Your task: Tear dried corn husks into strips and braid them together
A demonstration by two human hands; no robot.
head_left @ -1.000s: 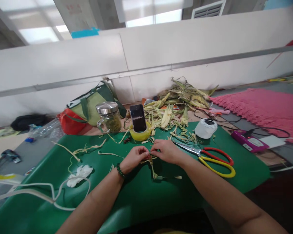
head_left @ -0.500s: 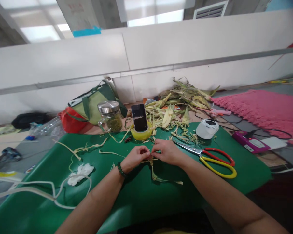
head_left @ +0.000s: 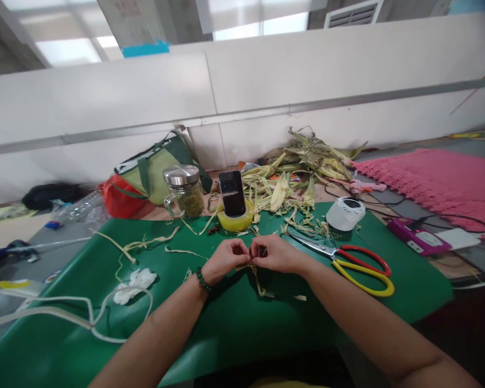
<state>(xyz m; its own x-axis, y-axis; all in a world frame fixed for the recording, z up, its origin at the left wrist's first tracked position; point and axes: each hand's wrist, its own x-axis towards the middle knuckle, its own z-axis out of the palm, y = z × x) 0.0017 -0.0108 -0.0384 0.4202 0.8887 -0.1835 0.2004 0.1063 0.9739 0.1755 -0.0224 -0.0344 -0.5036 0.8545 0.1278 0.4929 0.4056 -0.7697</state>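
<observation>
Over the green mat (head_left: 234, 328) my left hand (head_left: 225, 260) and my right hand (head_left: 275, 253) meet fingertip to fingertip. Both pinch a small piece of dried corn husk strips (head_left: 255, 272), whose loose ends trail down onto the mat. A dark bead bracelet sits on my left wrist. Just right of my right hand lie scissors (head_left: 347, 257) with red and yellow handles, blades pointing toward my fingers.
A heap of corn husks (head_left: 295, 172) lies at the back. A phone (head_left: 231, 193) stands in a yellow holder, beside a glass jar (head_left: 184, 191). A white tape roll (head_left: 345, 213), a pink cloth (head_left: 436, 180), a white husk flower (head_left: 135, 283) and white cord (head_left: 64, 315) surround the mat.
My hands stay together at the same spot, working the husk piece. The trailing strip ends have shifted a little on the mat.
</observation>
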